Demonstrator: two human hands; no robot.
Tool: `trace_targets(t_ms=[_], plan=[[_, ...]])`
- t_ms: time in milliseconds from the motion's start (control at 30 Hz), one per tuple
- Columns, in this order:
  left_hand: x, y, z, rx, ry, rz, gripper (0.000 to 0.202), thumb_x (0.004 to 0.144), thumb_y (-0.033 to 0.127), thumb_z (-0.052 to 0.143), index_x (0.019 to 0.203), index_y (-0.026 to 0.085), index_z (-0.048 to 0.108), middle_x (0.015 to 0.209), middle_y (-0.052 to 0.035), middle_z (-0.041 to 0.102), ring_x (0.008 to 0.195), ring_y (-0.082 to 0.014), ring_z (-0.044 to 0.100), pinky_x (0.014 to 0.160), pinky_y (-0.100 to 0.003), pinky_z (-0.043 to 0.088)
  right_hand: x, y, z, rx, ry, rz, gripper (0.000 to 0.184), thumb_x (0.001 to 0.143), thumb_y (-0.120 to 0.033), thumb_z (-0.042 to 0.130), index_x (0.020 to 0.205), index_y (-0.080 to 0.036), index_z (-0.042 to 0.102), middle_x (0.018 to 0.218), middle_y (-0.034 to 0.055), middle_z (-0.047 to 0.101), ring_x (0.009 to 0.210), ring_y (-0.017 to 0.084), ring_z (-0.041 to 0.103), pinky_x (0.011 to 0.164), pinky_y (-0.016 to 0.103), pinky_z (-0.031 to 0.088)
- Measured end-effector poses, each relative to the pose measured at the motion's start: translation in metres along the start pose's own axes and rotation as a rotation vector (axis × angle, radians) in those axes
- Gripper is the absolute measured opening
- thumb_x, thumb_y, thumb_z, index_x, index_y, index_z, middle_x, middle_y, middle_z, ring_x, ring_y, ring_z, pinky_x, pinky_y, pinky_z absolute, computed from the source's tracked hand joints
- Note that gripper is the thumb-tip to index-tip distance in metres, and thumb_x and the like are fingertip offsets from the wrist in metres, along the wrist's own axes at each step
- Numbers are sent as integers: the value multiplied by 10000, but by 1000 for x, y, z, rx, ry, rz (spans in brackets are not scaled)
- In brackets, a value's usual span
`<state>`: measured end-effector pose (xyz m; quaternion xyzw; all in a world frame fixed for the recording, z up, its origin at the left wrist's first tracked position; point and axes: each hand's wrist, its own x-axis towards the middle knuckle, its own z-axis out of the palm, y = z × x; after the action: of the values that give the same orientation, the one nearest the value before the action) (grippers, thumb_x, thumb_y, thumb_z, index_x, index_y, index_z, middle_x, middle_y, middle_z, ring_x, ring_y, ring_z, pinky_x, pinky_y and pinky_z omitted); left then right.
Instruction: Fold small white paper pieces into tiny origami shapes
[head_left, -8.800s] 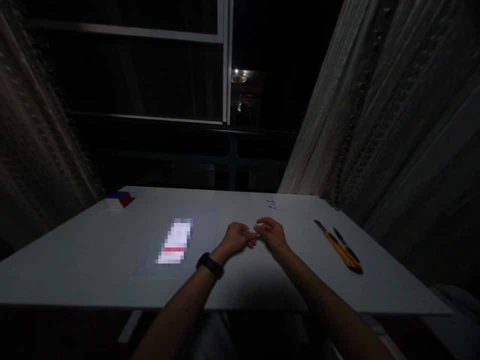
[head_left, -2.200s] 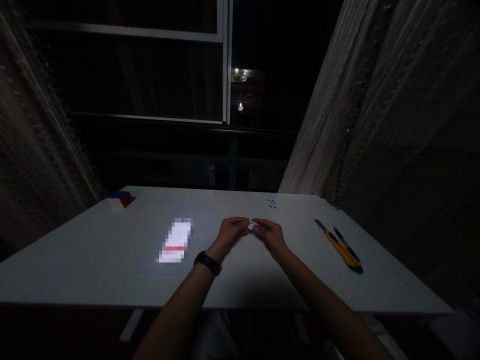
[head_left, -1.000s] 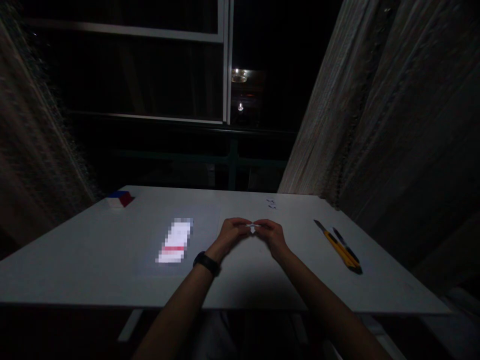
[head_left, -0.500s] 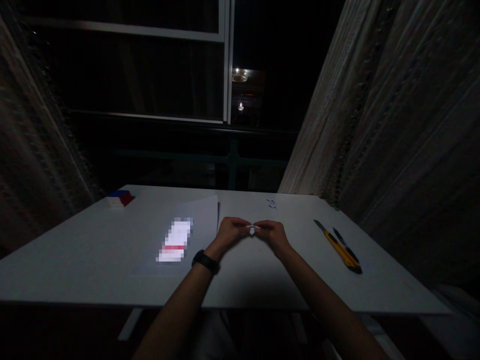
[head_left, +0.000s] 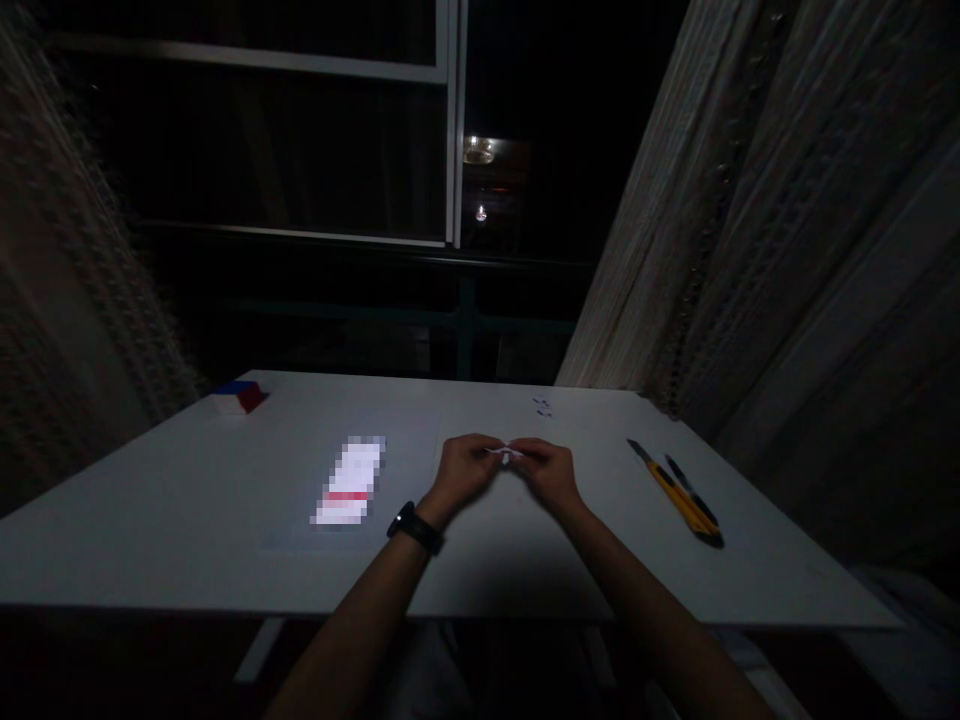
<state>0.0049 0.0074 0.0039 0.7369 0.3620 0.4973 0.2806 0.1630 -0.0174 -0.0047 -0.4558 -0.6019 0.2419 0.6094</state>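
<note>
Over the middle of the white table [head_left: 510, 560], both hands pinch one small white piece of paper [head_left: 507, 453] between their fingertips. My left hand [head_left: 466, 470], with a dark watch [head_left: 415, 527] on its wrist, is closed on the paper's left side. My right hand [head_left: 549, 472] is closed on its right side. The fingertips of the two hands almost meet, so most of the paper is hidden. Beyond the hands lie a few tiny paper pieces with dark marks [head_left: 542, 407].
A yellow utility knife [head_left: 686, 505] with its blade showing lies at right, beside a dark pen [head_left: 681, 478]. On a paper sheet [head_left: 289, 535] at left rests a glowing phone [head_left: 350, 480], its screen pixelated. A red, white and blue block [head_left: 238, 397] stands far left. Curtains [head_left: 637, 230] hang on both sides.
The hands have drawn slightly closer together, and the small paper has shifted between the fingertips. The raised edge of the large sheet at left now lies flat.
</note>
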Motion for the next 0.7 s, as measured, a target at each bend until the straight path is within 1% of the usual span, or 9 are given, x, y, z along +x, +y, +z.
trace_targets(t_ms=[167,267,433,533,600,700], plan=[[-1,1,0,17,31,109,128,716,248,632,800,189,708,848,-53,700,803,-158,645,772,-282,507,-2,0,1,-63,25,-115,82,656,-218,674,728,-224,713,805,53,700,796,202,644,781,353,502],[-1,2,0,40,49,115,117,706,236,641,791,193,708,842,-49,700,799,-158,645,778,-288,506,-2,0,1,-83,16,-133,88,665,-211,668,741,-221,710,827,57,697,812,202,641,793,353,497],[0,1,1,-27,52,2,143,689,228,650,812,179,705,854,-60,698,801,-171,645,754,-290,513,-3,-3,-1,-129,-56,-143,167,679,-229,654,838,-219,703,887,62,691,850,214,630,813,368,484],[1,1,1,-64,37,-74,160,682,214,648,826,178,706,856,-69,698,808,-182,643,768,-302,507,-4,-8,-1,-138,-69,-126,174,678,-258,656,842,-219,702,884,67,691,848,226,627,813,373,480],[1,1,1,-93,37,-115,168,671,208,654,827,178,708,858,-71,697,816,-189,640,782,-312,500,-5,-11,-2,-123,-68,-110,176,675,-278,660,835,-218,702,883,71,690,849,233,625,811,377,479],[2,3,1,-171,46,-177,181,647,197,664,821,165,707,865,-80,696,823,-197,636,789,-319,495,-4,-11,-4,-37,-115,-55,189,688,-320,646,831,-210,699,878,71,691,844,234,627,792,371,483]])
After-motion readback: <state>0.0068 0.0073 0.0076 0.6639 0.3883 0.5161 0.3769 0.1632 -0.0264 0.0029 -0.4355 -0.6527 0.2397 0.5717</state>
